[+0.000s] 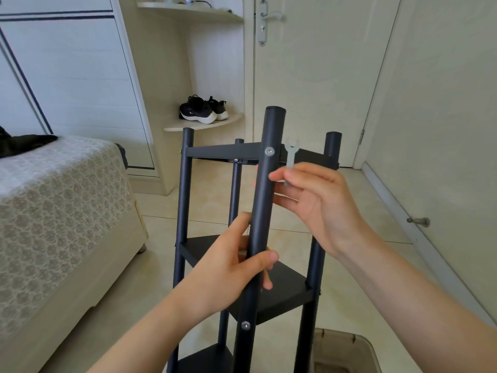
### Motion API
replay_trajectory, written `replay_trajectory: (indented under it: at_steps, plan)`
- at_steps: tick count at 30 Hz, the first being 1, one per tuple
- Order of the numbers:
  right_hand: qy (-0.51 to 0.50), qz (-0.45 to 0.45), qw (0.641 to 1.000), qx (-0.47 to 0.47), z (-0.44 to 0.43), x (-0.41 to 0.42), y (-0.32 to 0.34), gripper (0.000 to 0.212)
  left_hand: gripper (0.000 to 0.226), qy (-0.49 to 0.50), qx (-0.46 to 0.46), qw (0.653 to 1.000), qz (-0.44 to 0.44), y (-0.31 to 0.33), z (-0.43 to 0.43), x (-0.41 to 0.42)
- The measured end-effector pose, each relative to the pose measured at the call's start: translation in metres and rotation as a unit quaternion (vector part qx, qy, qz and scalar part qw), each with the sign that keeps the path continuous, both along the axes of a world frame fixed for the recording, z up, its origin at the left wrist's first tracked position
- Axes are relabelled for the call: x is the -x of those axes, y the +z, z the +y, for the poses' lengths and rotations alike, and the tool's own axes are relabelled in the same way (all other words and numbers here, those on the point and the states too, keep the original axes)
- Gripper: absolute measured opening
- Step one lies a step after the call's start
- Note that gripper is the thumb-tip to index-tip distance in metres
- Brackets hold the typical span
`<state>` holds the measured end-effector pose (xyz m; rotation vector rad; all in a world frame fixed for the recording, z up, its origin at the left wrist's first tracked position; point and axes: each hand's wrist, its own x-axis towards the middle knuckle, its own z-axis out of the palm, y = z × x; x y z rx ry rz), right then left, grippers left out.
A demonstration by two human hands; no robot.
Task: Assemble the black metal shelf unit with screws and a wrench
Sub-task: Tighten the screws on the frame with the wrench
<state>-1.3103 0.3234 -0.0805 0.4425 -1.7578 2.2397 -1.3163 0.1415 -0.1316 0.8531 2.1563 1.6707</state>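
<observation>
Left hand (223, 270): fingers and thumb wrapped round front post (265, 189) of black shelf unit (223, 150), at mid-height. Right hand (320, 208): thumb and forefinger pinch small grey wrench (291, 154), held upright just beside upper screw (269, 151). Unit stands upright on tiled floor (156, 238), between bed (53, 197) and door (309, 76). Lower screw (245, 324) seated in the same post.
</observation>
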Motion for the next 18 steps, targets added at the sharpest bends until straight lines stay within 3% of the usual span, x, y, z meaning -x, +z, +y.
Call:
replay_trajectory:
  at_steps: [9, 15, 18]
  plan:
    - [-0.068, 0.050, 0.991, -0.107, 0.001, 0.001, -0.005, 0.017, 0.039, -0.013, -0.042, 0.997, -0.059, 0.009, -0.003, 0.004]
    - [-0.155, 0.019, 0.972, -0.178, 0.003, 0.001, -0.009, 0.012, 0.033, 0.026, -0.036, 0.998, -0.032, 0.010, -0.013, 0.008]
    - [-0.179, 0.012, 0.950, -0.254, -0.002, 0.002, -0.010, 0.015, 0.042, 0.043, -0.044, 0.998, -0.008, 0.009, -0.015, 0.008]
